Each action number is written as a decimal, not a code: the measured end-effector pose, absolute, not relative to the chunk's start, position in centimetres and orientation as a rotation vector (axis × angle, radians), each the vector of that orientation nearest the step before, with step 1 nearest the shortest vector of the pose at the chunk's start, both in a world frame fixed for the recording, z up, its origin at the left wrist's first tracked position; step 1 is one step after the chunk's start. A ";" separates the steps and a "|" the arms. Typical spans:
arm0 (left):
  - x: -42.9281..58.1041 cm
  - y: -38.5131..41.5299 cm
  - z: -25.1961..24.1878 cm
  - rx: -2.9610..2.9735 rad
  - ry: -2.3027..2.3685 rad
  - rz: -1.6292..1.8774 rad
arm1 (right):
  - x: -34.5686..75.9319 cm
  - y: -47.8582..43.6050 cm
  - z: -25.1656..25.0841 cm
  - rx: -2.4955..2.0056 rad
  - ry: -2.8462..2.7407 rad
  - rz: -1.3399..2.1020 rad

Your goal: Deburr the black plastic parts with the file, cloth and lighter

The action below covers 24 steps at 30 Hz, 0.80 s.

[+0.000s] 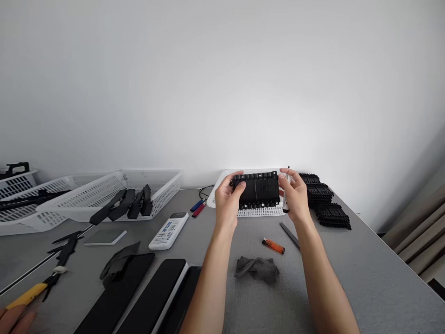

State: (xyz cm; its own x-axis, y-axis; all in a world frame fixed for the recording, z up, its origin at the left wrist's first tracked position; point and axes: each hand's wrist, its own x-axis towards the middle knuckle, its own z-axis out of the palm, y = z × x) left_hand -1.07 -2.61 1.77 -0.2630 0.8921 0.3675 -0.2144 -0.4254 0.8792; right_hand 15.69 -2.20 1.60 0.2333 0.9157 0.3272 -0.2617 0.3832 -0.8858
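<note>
Left hand [227, 200] and right hand [296, 195] hold the black plastic block [259, 190], fingers curled shut on its ends. This edge-only grip risks dropping it onto the white basket [260, 212].

A flat black ribbed plastic block [259, 190] held level above the table.

2 slender bare forearms, bare left grip [226, 204] and right grip [295, 197]

Open passage over bare table [368, 273] at near right; orange lighter [273, 245], grey cloth [257, 269] obstruct centre; black block [259, 190] covers the white basket [260, 212]; black stacks [325, 202] wall off far right.
</note>
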 end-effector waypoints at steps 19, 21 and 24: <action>-0.6 -2.9 2.2 0.968 0.887 1.899 | 17.0 -5.2 -8.7 -1.386 -1.795 0.506; -0.6 -2.9 2.1 1.001 0.873 1.894 | 17.7 -7.3 -11.7 -1.470 -1.833 0.468; -0.7 -2.9 2.0 1.018 0.858 1.903 | 19.0 -10.1 -15.7 -1.718 -2.004 0.242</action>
